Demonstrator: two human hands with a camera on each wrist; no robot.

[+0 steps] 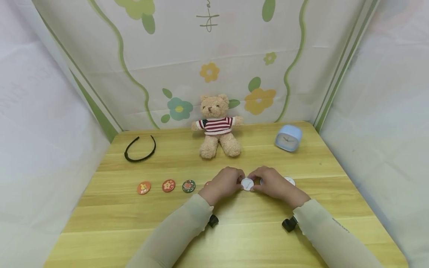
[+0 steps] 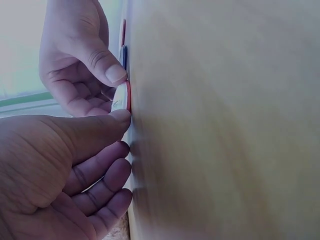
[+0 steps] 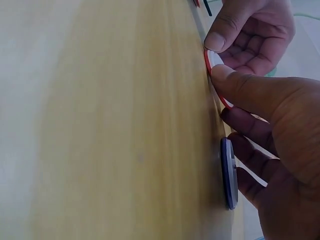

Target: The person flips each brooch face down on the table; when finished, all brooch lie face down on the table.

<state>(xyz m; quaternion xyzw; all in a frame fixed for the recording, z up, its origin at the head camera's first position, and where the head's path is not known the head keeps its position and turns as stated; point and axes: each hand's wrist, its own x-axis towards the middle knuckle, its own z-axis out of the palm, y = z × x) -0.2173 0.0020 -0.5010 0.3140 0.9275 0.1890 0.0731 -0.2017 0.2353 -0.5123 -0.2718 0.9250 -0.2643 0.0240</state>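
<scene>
In the head view, a round badge [image 1: 247, 184] with its pale side up is held between both hands over the table. My left hand [image 1: 225, 182] pinches its left edge with thumb and fingertips. From the other side my right hand [image 1: 273, 182] grips it, thumb on the white face; a red rim shows in the right wrist view. Just under the right fingers sits a dark-blue-rimmed badge [image 3: 229, 175], close to the fingertips. Another pale badge [image 1: 290, 181] lies beyond the right hand, partly covered. A red badge [image 1: 207, 183] peeks out behind the left hand.
Leftward in the row lie an orange badge [image 1: 143, 187], a red star badge [image 1: 168, 185] and a green badge [image 1: 188, 186]. A teddy bear [image 1: 218, 126] sits at the back, a black headband [image 1: 140, 160] to its left, a blue alarm clock [image 1: 289, 138] to its right.
</scene>
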